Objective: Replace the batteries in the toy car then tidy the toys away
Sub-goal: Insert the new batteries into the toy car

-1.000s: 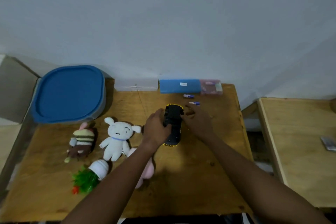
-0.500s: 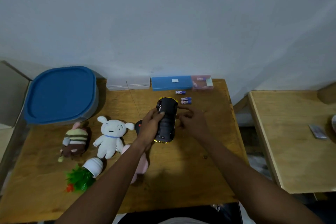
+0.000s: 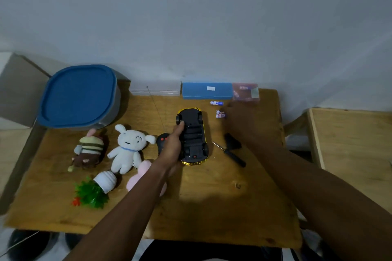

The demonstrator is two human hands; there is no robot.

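Head view: toy car (image 3: 192, 136) lies upside down on the wooden table (image 3: 212, 207), black underside up, yellow body showing at both ends. Left hand (image 3: 172, 146) is wrapped around the car's left flank, thumb on the underside near a far wheel; grip closed on the car. Just left of that hand, partly hidden by it, a black remote control (image 3: 162, 141). Right hand (image 3: 238, 122) is motion-blurred, right of the car and apart from it; whether its fingers are open or closed cannot be told. At its fingertips lie two small batteries (image 3: 220, 114), touching or nearly so; a third battery (image 3: 216, 103) sits just beyond them. Nearer than the right hand, between it and the car: a screwdriver (image 3: 232, 154) and a small black cover (image 3: 233, 141).
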